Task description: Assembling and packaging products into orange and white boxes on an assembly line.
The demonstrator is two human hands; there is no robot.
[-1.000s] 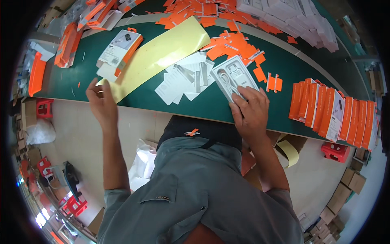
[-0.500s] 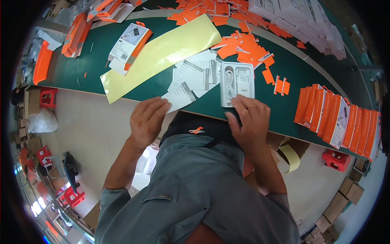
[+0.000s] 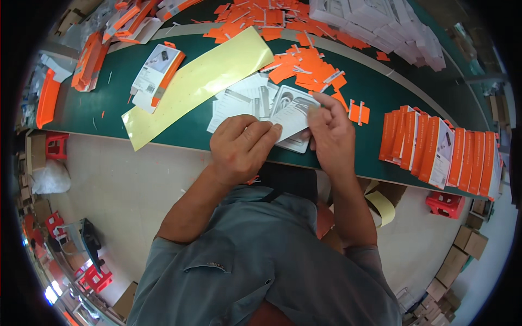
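Note:
My left hand (image 3: 242,144) pinches a white printed leaflet (image 3: 292,118) by its left end, fingers pressed together. The leaflet lies tilted over a white plastic tray (image 3: 296,145) and covers most of it; part of a coiled white cable (image 3: 285,100) shows at the tray's upper left. My right hand (image 3: 333,136) is at the other end of the leaflet, thumb and fingers closed at its corner by the tray's right side; the thumb is slightly blurred. Left of the tray lies a loose spread of similar leaflets (image 3: 234,103).
A yellow sheet (image 3: 190,89) lies slantwise on the green table (image 3: 185,127), beside an orange-and-white box (image 3: 157,76). Orange card pieces (image 3: 304,68) are heaped behind the tray. Orange boxes (image 3: 429,146) stand in a row at right; white trays (image 3: 380,24) are stacked at the back.
My left hand has moved right, bringing the leaflet from the spread over the tray. My right hand has shifted from the tray's near edge to its right side. The tray now sits tilted.

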